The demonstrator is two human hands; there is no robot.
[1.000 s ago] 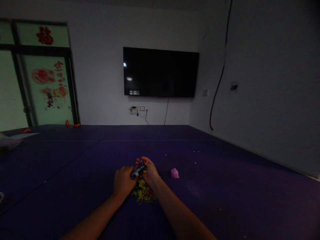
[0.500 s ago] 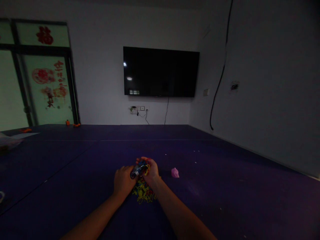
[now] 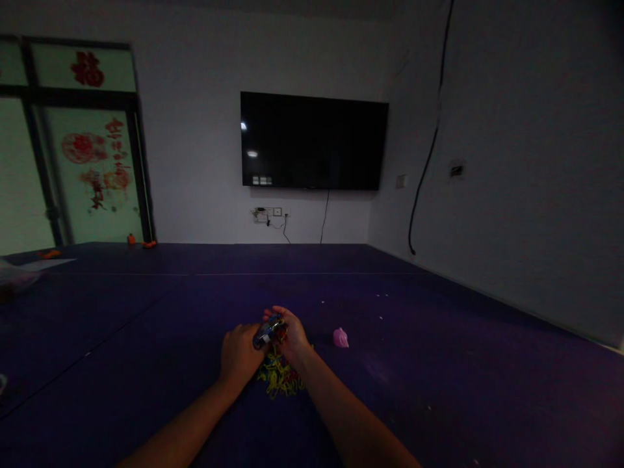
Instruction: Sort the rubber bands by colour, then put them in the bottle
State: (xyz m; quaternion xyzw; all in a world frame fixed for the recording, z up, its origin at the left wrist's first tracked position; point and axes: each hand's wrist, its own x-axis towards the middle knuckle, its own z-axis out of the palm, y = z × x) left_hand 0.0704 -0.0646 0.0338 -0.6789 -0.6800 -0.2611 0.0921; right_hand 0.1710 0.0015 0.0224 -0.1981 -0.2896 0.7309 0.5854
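Observation:
My left hand (image 3: 240, 354) is wrapped round a small clear plastic bottle (image 3: 263, 334), tilted with its upper end toward the right. At that end, my right hand (image 3: 294, 337) curls its fingers, palm facing the bottle. Some coloured rubber bands (image 3: 281, 332), yellow and red, lie between the right palm and the bottle's end. Blue shows there too, but I cannot tell whether it is bands or part of the bottle. Under both hands a loose pile of rubber bands (image 3: 280, 382), mostly yellow with some red and blue, rests on the dark purple surface (image 3: 195, 312).
Right of my hands sits a small pink object (image 3: 340, 337), perhaps a cap. White specks (image 3: 381, 318) dot the surface. Orange items (image 3: 149, 244) and a clear plastic bag (image 3: 17, 276) lie far left. A black cable (image 3: 423, 175) hangs along the right wall.
My right fingers have shifted slightly at the bottle's end, and fewer yellow bands show in the palm. The left hand and the bottle stay almost in place.

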